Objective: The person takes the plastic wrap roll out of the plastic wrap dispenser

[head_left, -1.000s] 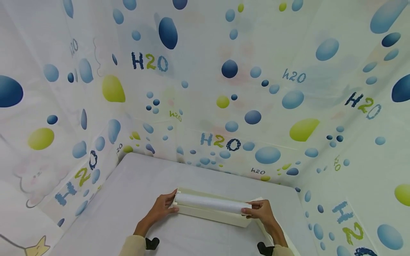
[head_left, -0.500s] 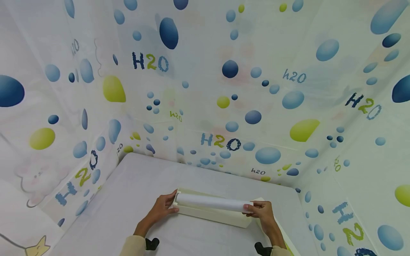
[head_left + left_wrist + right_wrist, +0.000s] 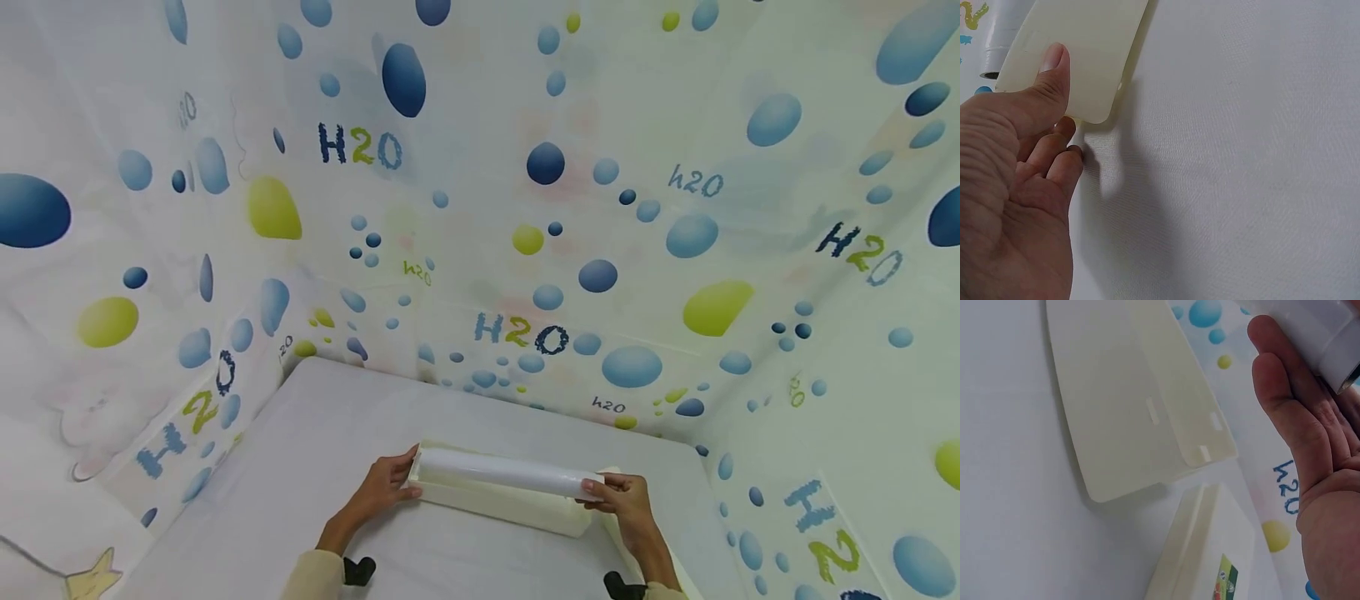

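A roll of plastic wrap (image 3: 510,469) lies lengthwise over a long cream dispenser box (image 3: 502,510) whose top is off. Around the box's left end, my left hand (image 3: 385,486) grips it, the thumb flat on the near wall in the left wrist view. My right hand (image 3: 624,502) holds the roll's right end, thumb in front and fingers behind. From the right wrist, the roll (image 3: 1322,331) appears raised off the box (image 3: 1104,412), its hollow core end showing beside my palm. The roll's left end sits at the box's left end wall.
To the right of the box lies a long cream lid (image 3: 1200,544) with a green printed label (image 3: 1225,578), partly behind my right forearm in the head view. A white cloth (image 3: 360,408) covers the table. Curtains (image 3: 480,208) printed with bubbles surround it on three sides.
The right hand has moved slightly right with the roll, whose right end now stands further out past the box. The left hand stays on the box's left end.
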Motion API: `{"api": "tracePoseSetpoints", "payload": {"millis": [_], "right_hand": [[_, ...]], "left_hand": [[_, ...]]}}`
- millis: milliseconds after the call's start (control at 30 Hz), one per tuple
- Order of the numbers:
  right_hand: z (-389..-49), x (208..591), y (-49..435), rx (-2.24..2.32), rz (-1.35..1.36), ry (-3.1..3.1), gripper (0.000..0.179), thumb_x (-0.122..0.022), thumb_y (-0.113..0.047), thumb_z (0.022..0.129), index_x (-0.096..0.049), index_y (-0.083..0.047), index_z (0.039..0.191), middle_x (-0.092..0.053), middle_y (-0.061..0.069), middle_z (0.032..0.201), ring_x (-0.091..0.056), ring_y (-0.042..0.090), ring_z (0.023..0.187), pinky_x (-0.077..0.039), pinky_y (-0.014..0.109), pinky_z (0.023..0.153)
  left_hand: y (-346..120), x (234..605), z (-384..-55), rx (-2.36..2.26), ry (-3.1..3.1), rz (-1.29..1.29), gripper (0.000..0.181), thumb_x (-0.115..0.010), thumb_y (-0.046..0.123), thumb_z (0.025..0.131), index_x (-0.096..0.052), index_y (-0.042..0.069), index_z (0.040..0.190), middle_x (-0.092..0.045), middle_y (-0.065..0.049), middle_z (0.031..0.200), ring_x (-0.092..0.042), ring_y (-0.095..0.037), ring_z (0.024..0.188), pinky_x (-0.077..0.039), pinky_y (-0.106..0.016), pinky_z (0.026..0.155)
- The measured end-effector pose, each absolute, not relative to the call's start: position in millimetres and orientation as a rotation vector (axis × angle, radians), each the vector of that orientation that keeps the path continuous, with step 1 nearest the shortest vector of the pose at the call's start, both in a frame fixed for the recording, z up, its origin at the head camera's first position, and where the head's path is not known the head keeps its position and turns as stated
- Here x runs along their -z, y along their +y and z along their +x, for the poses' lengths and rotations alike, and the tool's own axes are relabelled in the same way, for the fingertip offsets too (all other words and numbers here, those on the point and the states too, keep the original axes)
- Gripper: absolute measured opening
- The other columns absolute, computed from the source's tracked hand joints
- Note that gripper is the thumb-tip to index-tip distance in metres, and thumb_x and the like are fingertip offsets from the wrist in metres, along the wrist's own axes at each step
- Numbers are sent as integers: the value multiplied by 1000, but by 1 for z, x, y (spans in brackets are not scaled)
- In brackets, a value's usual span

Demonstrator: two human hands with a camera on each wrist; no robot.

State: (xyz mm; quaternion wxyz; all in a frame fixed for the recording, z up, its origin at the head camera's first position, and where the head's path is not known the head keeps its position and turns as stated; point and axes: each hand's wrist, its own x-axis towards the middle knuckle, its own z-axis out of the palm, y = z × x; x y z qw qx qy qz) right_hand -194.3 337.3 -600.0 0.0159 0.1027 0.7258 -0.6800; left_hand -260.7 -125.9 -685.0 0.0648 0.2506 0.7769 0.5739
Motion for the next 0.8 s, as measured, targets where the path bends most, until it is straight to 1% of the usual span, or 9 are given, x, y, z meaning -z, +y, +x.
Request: {"api": "tracePoseSetpoints", "payload": {"millis": [67,133,267,367,433,567,633,800], "right_hand": [[-193,599,339,2119,347,2261,33,-82,-2,93,-74,21,116,-83,7,91,-84,23,74,-71,33,70],[-192,597,340,2119,351,2267,32,-82,-3,93,-75,19,115,-84,7,91,-84,23,75,-71,33,70],[-192,594,339,2137,334,2264,35,-81,-3,94,-73,21,118,-85,7,92,-84,22,74,-71,32,71],[-193,592,338,2157,330,2272,35,-80,-2,95,-72,22,119,-85,8,91,-84,23,73,-71,33,71],[-194,591,337,2167,341,2278,34,-80,-2,95,-73,21,119,-85,8,89,-83,22,73,-71,32,71],[-199,588,336,2189,341,2287,31,-79,-4,97,-74,19,118,-85,8,88,-83,21,72,-70,31,70],[-202,585,335,2204,318,2288,32,-78,-4,98,-73,20,119,-85,8,89,-84,21,73,-70,31,70],[-211,580,332,2226,264,2280,37,-76,-4,99,-70,23,123,-85,5,90,-84,20,76,-71,32,71]], "left_hand": [[-124,686,-261,-1723,2347,763,87,-87,9,93,-37,-20,158,-38,-38,164,-50,-59,143,-58,-44,113],[-122,685,-260,-1722,2350,756,88,-87,9,92,-37,-19,159,-39,-37,164,-50,-58,144,-57,-44,114],[-121,682,-259,-1741,2337,741,88,-87,5,91,-36,-19,159,-39,-38,163,-51,-59,144,-54,-54,113],[-121,681,-259,-1741,2324,746,88,-87,4,91,-36,-19,159,-38,-40,163,-51,-61,143,-53,-57,113],[-121,681,-259,-1744,2312,743,88,-87,4,91,-35,-19,159,-38,-40,163,-50,-60,144,-53,-56,113],[-121,683,-260,-1745,2314,755,89,-87,7,92,-35,-20,159,-38,-39,163,-51,-59,143,-57,-47,113],[-121,684,-260,-1752,2315,769,89,-87,8,92,-35,-20,158,-38,-39,163,-51,-59,142,-58,-47,112],[-123,684,-261,-1766,2298,776,89,-87,8,93,-34,-21,158,-37,-40,163,-51,-61,143,-54,-55,112]]}}
